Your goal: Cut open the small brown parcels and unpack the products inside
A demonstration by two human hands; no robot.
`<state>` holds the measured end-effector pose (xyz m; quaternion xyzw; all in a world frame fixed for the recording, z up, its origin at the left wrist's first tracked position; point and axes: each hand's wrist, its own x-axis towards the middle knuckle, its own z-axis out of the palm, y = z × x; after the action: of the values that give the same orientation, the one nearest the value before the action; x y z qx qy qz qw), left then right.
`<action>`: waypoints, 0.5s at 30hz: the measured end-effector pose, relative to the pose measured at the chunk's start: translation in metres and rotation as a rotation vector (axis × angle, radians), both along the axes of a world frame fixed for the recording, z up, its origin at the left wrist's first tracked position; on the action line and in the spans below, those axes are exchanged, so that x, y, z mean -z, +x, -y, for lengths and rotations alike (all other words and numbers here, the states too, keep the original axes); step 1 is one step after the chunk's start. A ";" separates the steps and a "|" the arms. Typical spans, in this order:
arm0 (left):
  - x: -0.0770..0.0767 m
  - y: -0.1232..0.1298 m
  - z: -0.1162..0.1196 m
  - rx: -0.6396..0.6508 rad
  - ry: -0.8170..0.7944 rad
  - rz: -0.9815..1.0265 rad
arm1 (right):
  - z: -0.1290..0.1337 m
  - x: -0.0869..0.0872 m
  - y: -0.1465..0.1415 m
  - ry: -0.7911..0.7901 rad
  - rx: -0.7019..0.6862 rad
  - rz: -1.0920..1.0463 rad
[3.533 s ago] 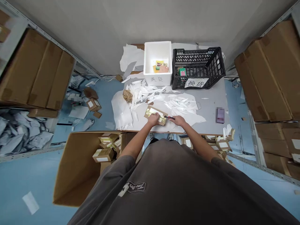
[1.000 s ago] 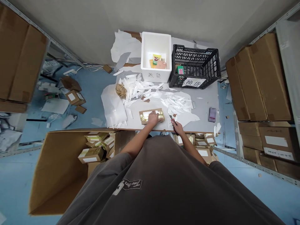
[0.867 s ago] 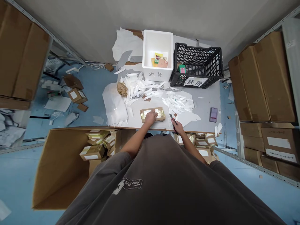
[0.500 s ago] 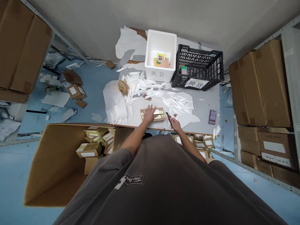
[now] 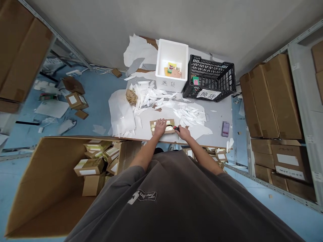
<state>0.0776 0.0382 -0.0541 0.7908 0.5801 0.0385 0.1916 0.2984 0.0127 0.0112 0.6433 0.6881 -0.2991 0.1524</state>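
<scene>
A small cardboard box [image 5: 169, 131] with shiny yellowish tape and a white label lies on the table near its front edge. My left hand [image 5: 159, 127] rests flat on the box's left part, fingers stretched forward. In my right hand [image 5: 183, 133] is a utility knife [image 5: 176, 128] with a red and black handle. Its blade end reaches over the right part of the box; whether it touches the tape I cannot tell. White paper strips [image 5: 190, 114] lie heaped just beyond the box.
Behind the strips stand a white foam bin [image 5: 168, 84] with packets inside and a black plastic crate [image 5: 209, 85]. A phone-like item [image 5: 225, 129] lies at right. A large open carton [image 5: 27, 188] with small boxes stands at lower left. Shelved cartons [image 5: 282, 97] line the right.
My right hand has moved left, bringing the knife from beside the box to over its right part. My left hand stays on the box. The whole view has shifted slightly.
</scene>
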 end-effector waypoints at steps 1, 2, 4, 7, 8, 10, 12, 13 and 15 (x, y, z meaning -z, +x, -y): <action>0.001 0.000 0.001 0.002 0.003 0.003 | -0.001 0.000 -0.005 0.002 -0.012 0.016; 0.003 -0.001 0.002 0.005 0.004 0.007 | -0.001 0.001 -0.009 0.008 -0.023 0.027; 0.006 -0.002 0.005 0.011 -0.004 0.016 | 0.002 0.004 -0.007 0.027 -0.020 0.035; 0.011 -0.004 0.008 0.022 -0.015 0.041 | 0.015 0.007 0.030 0.035 0.240 0.094; 0.013 -0.004 0.008 0.019 -0.009 0.058 | 0.020 0.007 0.051 0.023 0.404 0.128; 0.018 -0.005 0.008 0.002 0.018 0.105 | 0.030 0.007 0.096 0.063 0.588 0.105; 0.021 -0.005 0.007 -0.018 0.046 0.150 | 0.039 0.010 0.126 0.151 0.621 -0.063; 0.022 -0.005 0.006 -0.028 0.054 0.169 | 0.042 0.013 0.131 0.170 0.670 -0.158; 0.023 -0.004 0.006 -0.037 0.055 0.202 | 0.047 0.026 0.117 0.176 0.732 -0.309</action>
<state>0.0737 0.0323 -0.0766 0.7771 0.5709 0.1372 0.2266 0.4159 -0.0347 -0.0150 0.8038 0.4514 -0.3667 -0.1252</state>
